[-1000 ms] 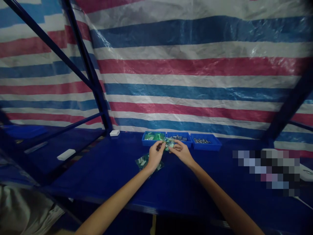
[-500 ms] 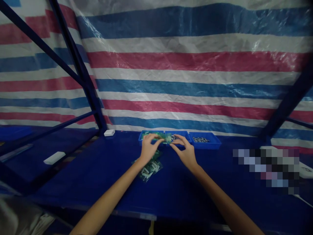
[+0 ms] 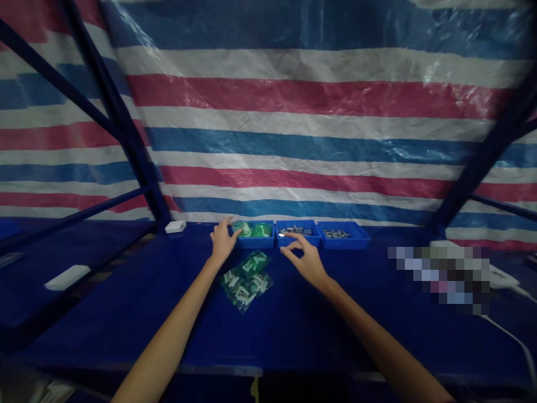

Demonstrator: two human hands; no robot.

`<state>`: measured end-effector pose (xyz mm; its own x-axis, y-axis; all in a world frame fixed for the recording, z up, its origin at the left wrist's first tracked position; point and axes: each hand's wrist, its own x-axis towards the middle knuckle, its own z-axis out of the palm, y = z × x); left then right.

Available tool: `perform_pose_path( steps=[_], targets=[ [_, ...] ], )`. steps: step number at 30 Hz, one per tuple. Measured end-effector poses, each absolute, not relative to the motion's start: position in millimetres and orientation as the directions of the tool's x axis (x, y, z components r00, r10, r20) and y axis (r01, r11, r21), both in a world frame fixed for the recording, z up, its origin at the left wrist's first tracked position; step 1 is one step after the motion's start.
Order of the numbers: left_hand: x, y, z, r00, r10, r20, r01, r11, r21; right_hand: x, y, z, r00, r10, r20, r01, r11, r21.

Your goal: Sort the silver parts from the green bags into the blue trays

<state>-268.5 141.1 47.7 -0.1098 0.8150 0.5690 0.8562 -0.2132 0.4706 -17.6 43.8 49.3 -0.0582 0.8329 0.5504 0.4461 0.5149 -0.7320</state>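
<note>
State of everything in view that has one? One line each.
Left hand: open, at left bin; contact unclear
Right hand: thumb and forefinger apart, by middle bin
Left bin: open-topped, holding green packets
Middle bin: open-topped, holding small parts
Right bin: open-topped, holding small parts
Loose packets: overlapping on table, filled; seals unclear
Striped sheet: hanging, wrinkled

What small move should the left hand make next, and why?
Perhaps the left hand should close gently on a green packet in the left blue bin, since it is spread open at that bin's left edge, with green packets lying close to it.
</note>
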Motion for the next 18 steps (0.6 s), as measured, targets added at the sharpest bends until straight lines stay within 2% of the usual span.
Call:
perform_pose_path(
  steps=[4,7,11,18],
  targets=[
    [-263,131,53,0.122,0.719,0.685,0.914,-0.35,0.205,-19,43,49,-0.149,0.839,0.523,0.503,0.52,-0.691],
    [-257,128,57,0.305,0.716,0.628,0.888,-0.452,0.084,-20,42,51,-0.221,0.837,0.501,0.537,0.533,-0.654],
    [-253,130,53,0.356,0.732,0.581,0.903,-0.429,-0.013,-20,42,51,-0.294,0.825,0.482,0.551,0.559,-0.619],
    [-250,138,46,0.313,0.729,0.609,0.935,-0.349,-0.064,-19,41,42,-0.405,0.804,0.435,0.578,0.594,-0.559]
  ],
)
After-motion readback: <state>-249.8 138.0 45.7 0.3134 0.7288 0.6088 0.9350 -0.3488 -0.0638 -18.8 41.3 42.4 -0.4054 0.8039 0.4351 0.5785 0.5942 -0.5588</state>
